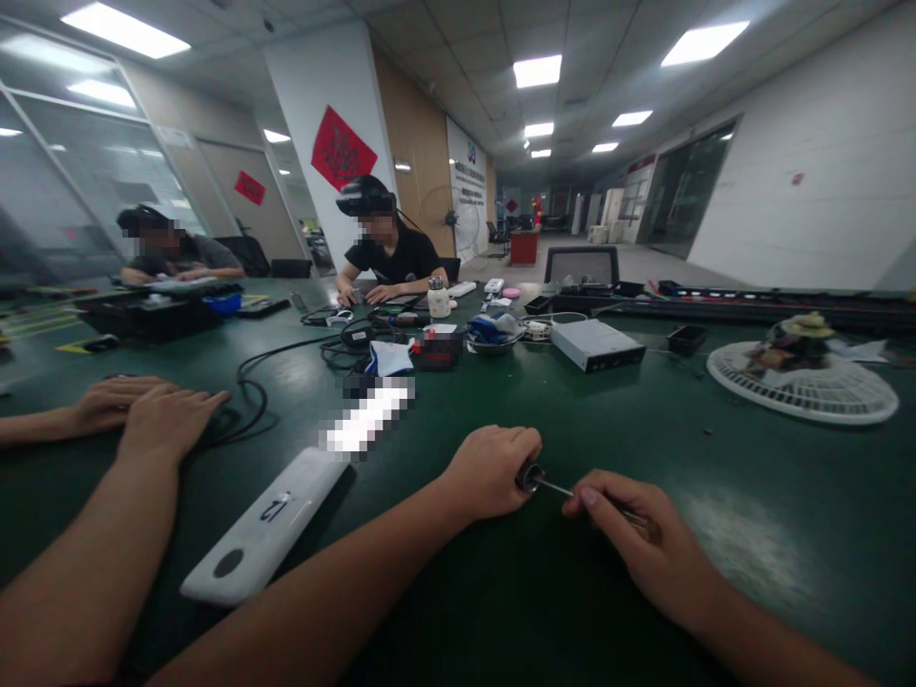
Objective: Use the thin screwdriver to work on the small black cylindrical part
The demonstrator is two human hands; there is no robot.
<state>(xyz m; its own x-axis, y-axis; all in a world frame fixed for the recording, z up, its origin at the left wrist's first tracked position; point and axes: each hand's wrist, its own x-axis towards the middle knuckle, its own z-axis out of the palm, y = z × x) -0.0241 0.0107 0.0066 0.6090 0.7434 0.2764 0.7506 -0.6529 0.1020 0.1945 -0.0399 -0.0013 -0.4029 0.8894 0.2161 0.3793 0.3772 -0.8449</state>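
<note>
My left hand is closed around a small dark cylindrical part, its round end facing right; most of it is hidden by the fingers. In my right hand is a screwdriver with a brownish handle. Its thin metal shaft points left and meets the round end of the part; whether the tip goes inside I cannot tell. Both hands are low over the dark green table. Left of my forearm lies a long white device marked "12".
A neighbour's hands rest at the left by black cables. Ahead are a silver box-shaped drive, a bowl with blue-and-white cloth and a cream bottle. A white fan grille lies right. Two people sit across.
</note>
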